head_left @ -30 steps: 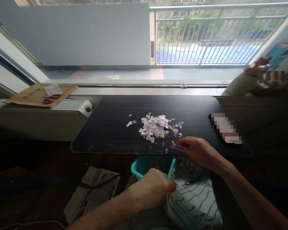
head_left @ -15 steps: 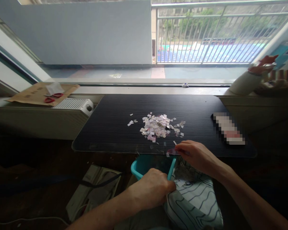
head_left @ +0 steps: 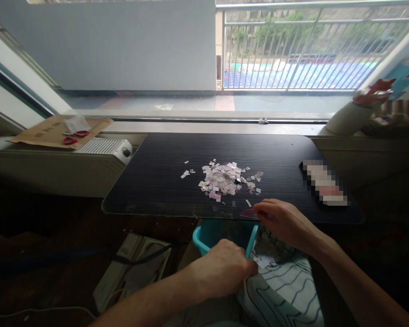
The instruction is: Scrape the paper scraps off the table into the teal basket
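My left hand (head_left: 229,265) is closed around the rim of a teal plastic bin (head_left: 197,238), held just below the table's front edge. Between the closed fingers of my right hand (head_left: 284,222) is a thin, see-through pink plastic piece (head_left: 248,213), lying low at that same edge. Beyond it, a loose heap of small paper scraps (head_left: 225,179) covers the middle of the black table (head_left: 157,181), with several stray bits around it. A white cloth with dark wavy lines (head_left: 289,286) lies beside the bin, with more scraps on it.
A phone-like object (head_left: 325,184), blurred out, rests on the table's right side. Red-handled scissors (head_left: 75,136) lie on a brown paper envelope (head_left: 47,131) at the left sill, near a white heater (head_left: 104,150). A box (head_left: 122,272) stands on the floor.
My left hand and the bin have shifted slightly right. My right hand has also moved a little right with the pink piece. A small white scrap by the edge is gone from view.
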`<action>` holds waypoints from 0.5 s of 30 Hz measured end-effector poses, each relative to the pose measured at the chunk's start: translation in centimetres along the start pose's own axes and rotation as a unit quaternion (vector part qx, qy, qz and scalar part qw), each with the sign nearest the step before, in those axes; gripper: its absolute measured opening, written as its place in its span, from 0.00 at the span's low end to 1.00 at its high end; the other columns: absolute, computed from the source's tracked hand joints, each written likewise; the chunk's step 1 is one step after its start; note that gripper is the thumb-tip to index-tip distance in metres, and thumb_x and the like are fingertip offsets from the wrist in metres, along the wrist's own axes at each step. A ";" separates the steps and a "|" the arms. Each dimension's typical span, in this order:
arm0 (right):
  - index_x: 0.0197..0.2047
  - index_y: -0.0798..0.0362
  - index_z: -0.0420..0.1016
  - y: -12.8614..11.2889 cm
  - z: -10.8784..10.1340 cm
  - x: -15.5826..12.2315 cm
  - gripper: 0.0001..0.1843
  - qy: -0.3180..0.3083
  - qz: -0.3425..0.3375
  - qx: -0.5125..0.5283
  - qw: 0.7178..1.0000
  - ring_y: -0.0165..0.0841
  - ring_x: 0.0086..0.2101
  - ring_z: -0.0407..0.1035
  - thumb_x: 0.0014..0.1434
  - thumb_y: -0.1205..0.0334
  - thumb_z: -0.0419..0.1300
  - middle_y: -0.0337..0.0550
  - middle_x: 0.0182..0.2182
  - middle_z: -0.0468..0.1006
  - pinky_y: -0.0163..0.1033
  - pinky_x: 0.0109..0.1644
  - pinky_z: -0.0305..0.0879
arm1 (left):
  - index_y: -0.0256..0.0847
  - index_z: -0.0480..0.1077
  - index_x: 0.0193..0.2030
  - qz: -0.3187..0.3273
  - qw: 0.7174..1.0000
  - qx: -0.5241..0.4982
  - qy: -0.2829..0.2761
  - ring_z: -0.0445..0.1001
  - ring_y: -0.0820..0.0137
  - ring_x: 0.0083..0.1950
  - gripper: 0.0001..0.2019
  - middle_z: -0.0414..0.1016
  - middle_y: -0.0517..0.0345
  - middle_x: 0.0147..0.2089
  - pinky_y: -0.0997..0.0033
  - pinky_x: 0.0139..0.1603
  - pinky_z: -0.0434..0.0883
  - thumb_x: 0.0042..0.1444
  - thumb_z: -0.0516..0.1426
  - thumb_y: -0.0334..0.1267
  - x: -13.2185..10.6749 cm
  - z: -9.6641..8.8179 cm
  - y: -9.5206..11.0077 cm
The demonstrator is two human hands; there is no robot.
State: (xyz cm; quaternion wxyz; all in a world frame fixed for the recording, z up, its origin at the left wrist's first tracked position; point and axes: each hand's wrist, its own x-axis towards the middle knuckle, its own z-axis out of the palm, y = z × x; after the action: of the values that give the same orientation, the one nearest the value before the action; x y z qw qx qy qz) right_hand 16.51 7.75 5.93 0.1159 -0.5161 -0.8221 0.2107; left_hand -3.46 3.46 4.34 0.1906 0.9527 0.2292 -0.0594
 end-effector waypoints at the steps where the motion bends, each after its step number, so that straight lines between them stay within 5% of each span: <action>1: 0.43 0.51 0.78 0.0 0.1 0.6 0.11 0.015 0.000 -0.007 1.000 0.33 0.37 0.72 0.62 0.67 0.55 0.41 0.36 0.79 0.34 0.40 0.63 | 0.42 0.74 0.33 0.004 1.000 -0.001 0.000 0.75 0.62 0.27 0.02 0.76 0.57 0.27 0.70 0.21 0.58 0.54 0.59 0.34 0.1 0.0 0.1; 5: 0.44 0.51 0.79 0.0 0.4 2.8 0.12 0.037 -0.008 -0.043 0.998 0.35 0.39 0.72 0.63 0.65 0.54 0.43 0.39 0.80 0.36 0.41 0.63 | 0.42 0.74 0.33 0.011 1.000 -0.004 -0.001 0.75 0.62 0.27 0.01 0.76 0.58 0.27 0.70 0.20 0.57 0.53 0.60 0.33 0.2 -0.2 0.2; 11: 0.41 0.49 0.80 -1.0 0.1 1.5 0.12 -0.028 -0.046 -0.039 0.998 0.34 0.36 0.72 0.61 0.68 0.56 0.41 0.35 0.80 0.34 0.38 0.62 | 0.42 0.74 0.35 0.013 1.000 -0.003 -0.028 0.75 0.63 0.28 0.01 0.76 0.58 0.27 0.69 0.19 0.54 0.55 0.60 0.35 0.0 -0.9 0.3; 15: 0.43 0.48 0.79 -1.5 0.5 2.2 0.12 -0.001 -0.043 -0.016 0.999 0.34 0.37 0.72 0.63 0.66 0.55 0.41 0.35 0.80 0.34 0.38 0.62 | 0.42 0.74 0.36 0.017 0.999 -0.004 -0.046 0.76 0.63 0.29 0.02 0.77 0.58 0.28 0.69 0.19 0.53 0.55 0.60 0.35 0.2 -1.1 0.2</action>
State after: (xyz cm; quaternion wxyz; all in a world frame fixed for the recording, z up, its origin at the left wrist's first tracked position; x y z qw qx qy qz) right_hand 14.12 9.07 6.15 0.1160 -0.4818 -0.8469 0.1927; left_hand -3.19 3.82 5.37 0.2055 0.9520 0.2044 -0.0986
